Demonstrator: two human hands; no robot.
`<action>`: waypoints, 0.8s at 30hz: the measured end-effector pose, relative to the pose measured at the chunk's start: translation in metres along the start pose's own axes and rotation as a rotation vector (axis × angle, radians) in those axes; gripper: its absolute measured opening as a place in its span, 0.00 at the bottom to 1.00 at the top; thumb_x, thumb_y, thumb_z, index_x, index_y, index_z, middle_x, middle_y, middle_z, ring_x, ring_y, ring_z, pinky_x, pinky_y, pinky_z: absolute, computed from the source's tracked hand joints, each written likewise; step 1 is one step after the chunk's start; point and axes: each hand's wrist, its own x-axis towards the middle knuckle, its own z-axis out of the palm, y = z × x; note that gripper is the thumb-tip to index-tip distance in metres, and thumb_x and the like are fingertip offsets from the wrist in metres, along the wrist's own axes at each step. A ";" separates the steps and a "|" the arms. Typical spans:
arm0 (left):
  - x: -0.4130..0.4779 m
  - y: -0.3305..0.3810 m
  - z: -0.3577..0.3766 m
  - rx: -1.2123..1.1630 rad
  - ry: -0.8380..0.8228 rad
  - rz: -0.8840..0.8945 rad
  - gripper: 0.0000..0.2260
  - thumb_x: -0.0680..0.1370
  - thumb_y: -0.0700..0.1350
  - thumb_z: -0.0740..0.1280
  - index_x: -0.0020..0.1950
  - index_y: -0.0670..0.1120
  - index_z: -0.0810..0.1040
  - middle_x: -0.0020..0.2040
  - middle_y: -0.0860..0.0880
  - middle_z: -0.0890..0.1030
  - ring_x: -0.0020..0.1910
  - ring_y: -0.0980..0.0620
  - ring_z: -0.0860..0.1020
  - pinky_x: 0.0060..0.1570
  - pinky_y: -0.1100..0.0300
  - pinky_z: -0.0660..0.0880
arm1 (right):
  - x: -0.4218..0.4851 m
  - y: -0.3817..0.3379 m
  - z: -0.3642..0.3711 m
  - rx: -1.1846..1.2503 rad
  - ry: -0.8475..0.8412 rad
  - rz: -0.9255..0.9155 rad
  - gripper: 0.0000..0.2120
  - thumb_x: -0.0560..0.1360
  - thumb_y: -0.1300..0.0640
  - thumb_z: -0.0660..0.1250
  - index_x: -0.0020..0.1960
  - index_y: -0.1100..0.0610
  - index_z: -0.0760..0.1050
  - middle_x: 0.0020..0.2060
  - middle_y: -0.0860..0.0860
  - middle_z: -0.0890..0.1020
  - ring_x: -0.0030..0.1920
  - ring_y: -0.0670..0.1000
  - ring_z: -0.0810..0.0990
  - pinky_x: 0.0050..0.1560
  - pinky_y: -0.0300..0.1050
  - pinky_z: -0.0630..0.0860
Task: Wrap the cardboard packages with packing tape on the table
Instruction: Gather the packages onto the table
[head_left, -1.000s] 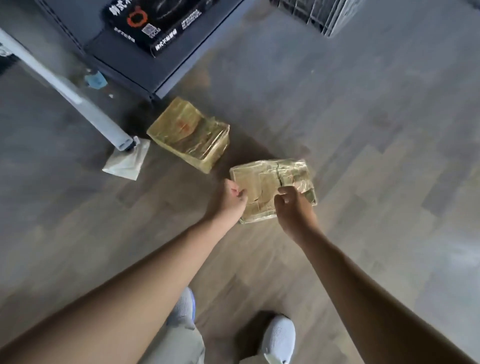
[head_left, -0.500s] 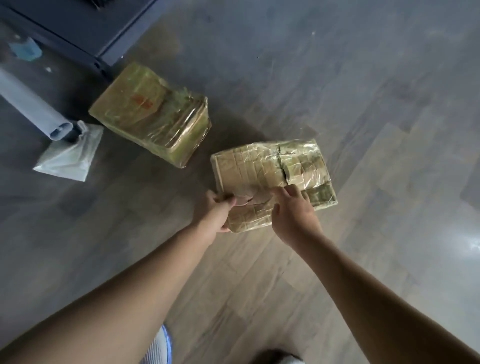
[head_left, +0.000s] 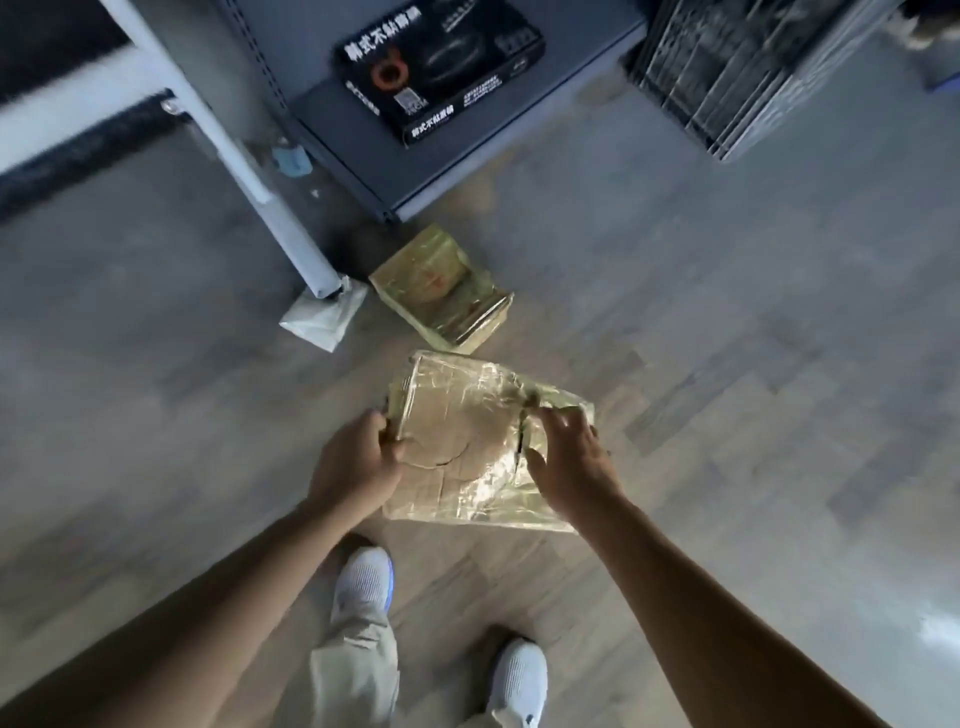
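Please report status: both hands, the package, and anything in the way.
Left hand and right hand grip the taped package, held above the floor. Second package lies on floor beyond, apart. Nothing blocks the hands.

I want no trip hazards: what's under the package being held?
Below the held package: bare wood floor and a white shoe nearby. The patch it covers is hidden.

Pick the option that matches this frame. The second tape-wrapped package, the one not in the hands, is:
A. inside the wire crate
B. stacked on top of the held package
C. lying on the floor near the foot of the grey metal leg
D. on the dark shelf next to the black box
C: the second package lies on the wooden floor beside the grey leg, apart from the held package.
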 end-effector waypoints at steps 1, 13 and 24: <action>-0.012 -0.002 -0.021 -0.031 0.019 -0.009 0.04 0.75 0.44 0.67 0.48 0.44 0.76 0.47 0.44 0.82 0.47 0.41 0.80 0.47 0.50 0.76 | -0.007 -0.013 -0.016 -0.041 0.039 -0.024 0.27 0.77 0.48 0.65 0.73 0.49 0.62 0.68 0.54 0.66 0.67 0.58 0.67 0.62 0.54 0.70; -0.202 -0.001 -0.302 -0.438 0.439 -0.067 0.03 0.76 0.38 0.69 0.46 0.45 0.76 0.42 0.52 0.80 0.45 0.47 0.80 0.43 0.42 0.80 | -0.110 -0.263 -0.231 -0.037 0.090 -0.465 0.56 0.64 0.36 0.74 0.76 0.39 0.37 0.77 0.54 0.38 0.75 0.65 0.52 0.69 0.64 0.65; -0.257 -0.034 -0.461 -0.434 0.795 -0.037 0.03 0.77 0.37 0.67 0.49 0.41 0.75 0.47 0.42 0.81 0.48 0.45 0.79 0.46 0.54 0.76 | -0.173 -0.440 -0.309 0.160 0.313 -0.774 0.34 0.62 0.48 0.80 0.64 0.48 0.69 0.62 0.50 0.66 0.57 0.52 0.73 0.58 0.45 0.71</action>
